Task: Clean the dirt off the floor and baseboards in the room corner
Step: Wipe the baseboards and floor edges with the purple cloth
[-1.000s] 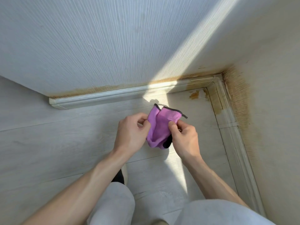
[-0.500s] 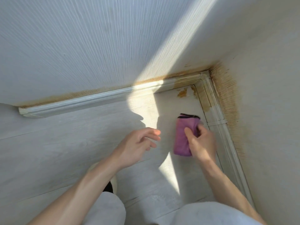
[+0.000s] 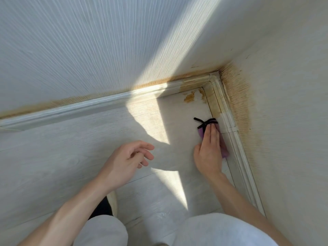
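In the corner of a room with pale ribbed wallpaper, the whitish wood-grain floor [image 3: 71,148] meets moulded white baseboards [image 3: 236,148] streaked with brownish dirt [image 3: 190,97]. The right hand [image 3: 208,153] presses a purple cloth [image 3: 224,148] flat to the floor just beside the right baseboard, fingers straight; its black trim [image 3: 204,122] pokes out ahead, the rest mostly hidden. The left hand [image 3: 126,161] hovers, grip loose and holding nothing. Light trousers are cut off below.

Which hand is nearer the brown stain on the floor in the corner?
Right. The right hand presses the purple cloth flat just short of the brown stain; the left hand hovers farther back, holding nothing.
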The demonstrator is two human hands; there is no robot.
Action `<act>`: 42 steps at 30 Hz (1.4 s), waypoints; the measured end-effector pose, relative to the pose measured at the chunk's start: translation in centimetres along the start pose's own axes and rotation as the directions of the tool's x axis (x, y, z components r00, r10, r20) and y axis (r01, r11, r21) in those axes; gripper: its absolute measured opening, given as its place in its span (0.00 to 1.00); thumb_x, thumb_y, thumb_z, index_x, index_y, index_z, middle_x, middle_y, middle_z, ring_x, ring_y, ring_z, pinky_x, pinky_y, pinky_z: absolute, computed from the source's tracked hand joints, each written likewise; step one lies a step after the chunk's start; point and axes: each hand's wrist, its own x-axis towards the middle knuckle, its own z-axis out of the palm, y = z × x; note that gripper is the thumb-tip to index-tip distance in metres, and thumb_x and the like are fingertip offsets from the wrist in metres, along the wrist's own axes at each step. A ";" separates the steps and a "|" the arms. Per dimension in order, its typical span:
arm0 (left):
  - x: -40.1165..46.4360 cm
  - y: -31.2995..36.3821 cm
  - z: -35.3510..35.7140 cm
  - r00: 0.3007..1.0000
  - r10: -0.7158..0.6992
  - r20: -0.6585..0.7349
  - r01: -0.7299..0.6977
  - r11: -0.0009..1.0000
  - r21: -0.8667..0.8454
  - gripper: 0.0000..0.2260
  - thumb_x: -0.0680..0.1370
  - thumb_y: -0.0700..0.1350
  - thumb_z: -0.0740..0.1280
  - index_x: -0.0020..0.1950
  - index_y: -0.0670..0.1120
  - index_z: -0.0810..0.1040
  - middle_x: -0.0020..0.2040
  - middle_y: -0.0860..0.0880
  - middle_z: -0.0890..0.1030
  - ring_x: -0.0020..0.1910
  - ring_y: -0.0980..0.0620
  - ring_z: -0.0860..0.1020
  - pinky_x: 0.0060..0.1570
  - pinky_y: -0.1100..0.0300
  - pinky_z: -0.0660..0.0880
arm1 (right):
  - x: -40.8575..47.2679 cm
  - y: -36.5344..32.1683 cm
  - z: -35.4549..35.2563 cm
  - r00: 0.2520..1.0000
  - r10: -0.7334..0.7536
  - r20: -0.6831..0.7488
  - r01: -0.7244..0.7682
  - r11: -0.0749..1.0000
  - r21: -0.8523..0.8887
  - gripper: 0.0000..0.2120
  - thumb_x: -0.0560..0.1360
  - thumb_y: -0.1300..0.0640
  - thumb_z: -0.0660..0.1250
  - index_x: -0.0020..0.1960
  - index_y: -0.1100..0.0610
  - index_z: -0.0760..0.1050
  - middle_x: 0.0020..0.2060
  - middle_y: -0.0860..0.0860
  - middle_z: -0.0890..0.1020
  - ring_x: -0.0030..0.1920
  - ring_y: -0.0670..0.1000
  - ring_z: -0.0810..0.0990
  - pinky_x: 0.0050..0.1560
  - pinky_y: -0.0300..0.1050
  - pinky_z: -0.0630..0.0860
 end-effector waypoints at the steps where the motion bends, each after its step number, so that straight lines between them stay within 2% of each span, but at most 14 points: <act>1: -0.2 -0.1 -0.2 1.000 -0.007 -0.007 0.007 1.000 -0.002 0.21 0.80 0.32 0.59 0.56 0.54 0.83 0.48 0.54 0.86 0.45 0.52 0.84 0.50 0.53 0.80 | 0.3 -0.4 -0.1 1.000 0.017 -0.006 -0.017 0.999 0.037 0.35 0.79 0.64 0.58 0.83 0.64 0.49 0.82 0.59 0.54 0.82 0.59 0.51 0.82 0.56 0.53; 5: -0.9 -0.6 -1.0 0.999 -0.031 -0.041 0.031 1.000 0.003 0.21 0.80 0.32 0.59 0.56 0.55 0.83 0.47 0.55 0.86 0.45 0.53 0.84 0.51 0.53 0.80 | 4.3 -2.7 -1.2 0.999 -0.038 0.003 0.037 0.993 0.111 0.35 0.79 0.64 0.58 0.83 0.63 0.48 0.83 0.58 0.52 0.83 0.57 0.49 0.82 0.54 0.51; 10: -1.4 -0.8 -1.7 0.996 -0.059 -0.062 0.060 0.998 0.005 0.21 0.80 0.32 0.60 0.55 0.56 0.83 0.48 0.55 0.86 0.45 0.53 0.84 0.51 0.53 0.79 | 12.0 -6.9 -3.5 1.000 -0.022 -0.007 0.023 0.989 0.148 0.31 0.80 0.58 0.62 0.81 0.59 0.57 0.81 0.53 0.58 0.80 0.54 0.58 0.75 0.55 0.63; 13: -2.0 -0.6 -2.2 0.996 -0.048 -0.080 0.048 0.999 0.001 0.21 0.80 0.32 0.60 0.55 0.56 0.83 0.48 0.55 0.86 0.45 0.55 0.84 0.51 0.53 0.79 | 10.6 -5.9 -4.0 0.997 -0.068 0.027 0.065 0.992 0.109 0.35 0.79 0.60 0.63 0.83 0.56 0.53 0.83 0.51 0.54 0.81 0.52 0.55 0.76 0.53 0.63; 19: -2.8 -1.0 -3.0 0.987 -0.068 -0.147 0.062 0.997 -0.046 0.21 0.80 0.31 0.59 0.55 0.54 0.84 0.48 0.53 0.86 0.45 0.51 0.84 0.52 0.49 0.79 | 12.6 -7.5 -2.6 0.991 0.054 -0.122 -0.042 0.994 0.101 0.29 0.78 0.62 0.64 0.78 0.62 0.65 0.78 0.57 0.65 0.76 0.60 0.65 0.73 0.60 0.68; 21: -3.0 -0.9 -3.1 0.986 -0.069 -0.149 0.063 0.997 -0.046 0.21 0.80 0.31 0.59 0.55 0.54 0.83 0.47 0.53 0.86 0.45 0.51 0.84 0.52 0.50 0.79 | 11.4 -7.9 -2.4 0.991 -0.047 -0.125 0.060 0.993 0.101 0.27 0.78 0.65 0.63 0.77 0.63 0.67 0.77 0.58 0.68 0.76 0.60 0.66 0.75 0.58 0.66; 24: -2.6 -0.6 -3.1 0.986 -0.062 -0.153 0.056 0.997 -0.043 0.21 0.80 0.31 0.60 0.55 0.54 0.84 0.47 0.53 0.87 0.44 0.52 0.84 0.51 0.50 0.79 | 9.2 -6.7 -2.1 0.935 -0.348 -0.071 0.353 0.933 0.075 0.26 0.79 0.66 0.61 0.77 0.61 0.68 0.76 0.56 0.69 0.76 0.57 0.66 0.76 0.54 0.66; 25: -2.4 -0.4 -2.9 0.987 -0.061 -0.146 0.056 0.998 -0.042 0.21 0.80 0.30 0.60 0.55 0.53 0.84 0.47 0.53 0.87 0.44 0.52 0.84 0.51 0.50 0.79 | 9.3 -6.0 -2.3 0.934 -0.353 -0.062 0.356 0.933 0.059 0.26 0.80 0.65 0.60 0.78 0.60 0.66 0.77 0.55 0.68 0.77 0.56 0.65 0.76 0.54 0.65; 29: -2.4 -0.2 -2.5 0.991 -0.042 -0.128 0.038 0.999 -0.036 0.20 0.80 0.31 0.60 0.55 0.53 0.84 0.47 0.53 0.87 0.44 0.52 0.84 0.50 0.51 0.79 | 11.6 -6.1 -2.5 0.993 -0.032 -0.114 0.040 0.997 0.068 0.27 0.84 0.55 0.58 0.82 0.59 0.59 0.81 0.55 0.62 0.79 0.57 0.61 0.76 0.57 0.63; 31: -2.6 -0.5 -2.4 0.990 -0.061 -0.127 0.057 0.998 -0.037 0.20 0.80 0.31 0.60 0.54 0.53 0.84 0.47 0.53 0.87 0.44 0.52 0.84 0.50 0.52 0.79 | 10.9 -8.5 -1.1 0.988 0.008 -0.152 0.001 0.998 0.062 0.29 0.83 0.52 0.59 0.81 0.60 0.60 0.80 0.56 0.64 0.78 0.59 0.62 0.76 0.59 0.62; 37: -2.6 -0.4 -2.2 0.993 -0.061 -0.100 0.059 0.998 -0.024 0.20 0.79 0.31 0.60 0.54 0.53 0.83 0.46 0.53 0.87 0.43 0.52 0.83 0.49 0.52 0.78 | 7.8 -6.7 -1.2 0.888 -0.460 -0.012 0.458 0.886 -0.066 0.27 0.84 0.52 0.56 0.82 0.57 0.60 0.80 0.53 0.63 0.80 0.53 0.61 0.80 0.53 0.59; 38: -2.6 -0.4 -2.3 0.992 -0.061 -0.108 0.059 0.998 -0.023 0.20 0.79 0.31 0.60 0.54 0.53 0.83 0.46 0.53 0.87 0.43 0.52 0.83 0.49 0.52 0.79 | 9.0 -5.7 -1.8 0.907 -0.419 -0.027 0.416 0.906 -0.076 0.27 0.84 0.51 0.56 0.82 0.57 0.60 0.80 0.54 0.63 0.79 0.54 0.61 0.80 0.53 0.59; 40: -2.5 -0.7 -2.4 0.988 -0.078 -0.137 0.074 0.997 -0.034 0.21 0.79 0.30 0.59 0.54 0.53 0.84 0.46 0.53 0.87 0.43 0.52 0.83 0.49 0.52 0.79 | 11.1 -5.8 -2.1 0.980 -0.177 -0.093 0.177 0.984 -0.009 0.28 0.84 0.49 0.56 0.81 0.58 0.61 0.80 0.55 0.63 0.79 0.56 0.61 0.78 0.57 0.61; 42: -2.6 -1.0 -2.0 0.987 -0.089 -0.134 0.083 0.995 -0.050 0.21 0.79 0.30 0.59 0.54 0.53 0.84 0.46 0.52 0.87 0.43 0.51 0.83 0.49 0.52 0.79 | 10.2 -8.8 -0.9 0.990 -0.011 -0.138 0.021 0.997 0.068 0.30 0.83 0.47 0.57 0.81 0.60 0.60 0.80 0.57 0.63 0.79 0.58 0.61 0.78 0.58 0.59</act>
